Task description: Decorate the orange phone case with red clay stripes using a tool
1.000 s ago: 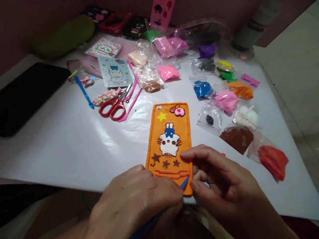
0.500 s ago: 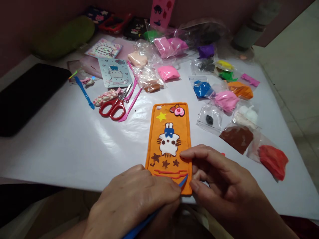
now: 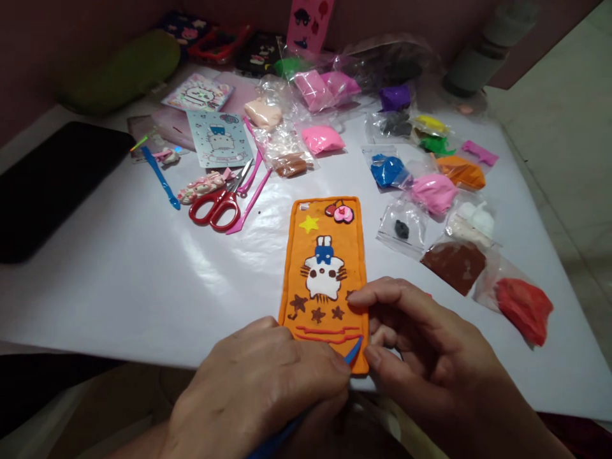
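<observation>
An orange clay-covered phone case (image 3: 296, 255) lies near the table's front edge. It bears a white cat figure, a yellow star, brown stars and red strips. My left hand (image 3: 268, 376) is closed round a blue clay modelling tool (image 3: 354, 350), whose pointed tip touches the case's lower right part, by the red strips. My hand covers the lower left corner of the case. At the right edge, my right hand (image 3: 425, 344) has thumb and forefinger apart. Its forefinger rests on the orange surface beside the brown stars, and its thumb touches the edge lower down.
Several bags of coloured clay, including red (image 3: 523, 309) and brown (image 3: 454, 264), lie at right. Red-handled scissors (image 3: 217, 207), pink tools (image 3: 251, 201), another blue tool (image 3: 161, 178) and a cat card (image 3: 222, 140) lie left of centre. A black tablet-like slab (image 3: 62, 185) is far left.
The blue tool's tip and my left hand have shifted slightly to the right. My right forefinger has moved a little, showing part of another brown star.
</observation>
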{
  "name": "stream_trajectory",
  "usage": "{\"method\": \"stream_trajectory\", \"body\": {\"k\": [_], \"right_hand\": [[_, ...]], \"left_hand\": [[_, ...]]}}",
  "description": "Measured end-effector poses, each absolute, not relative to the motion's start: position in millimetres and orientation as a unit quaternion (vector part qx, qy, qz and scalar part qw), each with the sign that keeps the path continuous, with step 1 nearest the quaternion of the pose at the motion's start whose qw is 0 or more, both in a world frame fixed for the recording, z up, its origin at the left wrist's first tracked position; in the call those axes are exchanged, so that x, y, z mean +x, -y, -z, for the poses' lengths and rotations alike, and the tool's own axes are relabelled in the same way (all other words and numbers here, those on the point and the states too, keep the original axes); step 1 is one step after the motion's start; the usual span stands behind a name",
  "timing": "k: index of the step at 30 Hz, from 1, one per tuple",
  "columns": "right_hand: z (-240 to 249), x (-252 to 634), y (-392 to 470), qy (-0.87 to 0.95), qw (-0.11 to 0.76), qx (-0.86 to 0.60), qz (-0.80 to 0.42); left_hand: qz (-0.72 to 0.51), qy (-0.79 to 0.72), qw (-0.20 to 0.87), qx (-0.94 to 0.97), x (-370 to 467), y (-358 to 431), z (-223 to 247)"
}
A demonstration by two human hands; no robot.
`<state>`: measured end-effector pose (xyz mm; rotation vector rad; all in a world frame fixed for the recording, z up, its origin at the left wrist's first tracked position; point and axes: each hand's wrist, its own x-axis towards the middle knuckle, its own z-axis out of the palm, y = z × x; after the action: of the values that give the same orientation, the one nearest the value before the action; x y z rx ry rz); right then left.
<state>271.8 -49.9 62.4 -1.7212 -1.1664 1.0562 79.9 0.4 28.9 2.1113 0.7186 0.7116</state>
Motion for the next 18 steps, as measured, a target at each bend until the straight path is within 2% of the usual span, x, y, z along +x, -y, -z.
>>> {"method": "stream_trajectory", "body": {"k": [18], "right_hand": [[-62.3, 272.7, 50.1, 0.482, 0.381, -0.679, -0.402]], "left_hand": [[-0.262, -0.311, 0.421, 0.811, 80.1, 4.9, -26.8]]}}
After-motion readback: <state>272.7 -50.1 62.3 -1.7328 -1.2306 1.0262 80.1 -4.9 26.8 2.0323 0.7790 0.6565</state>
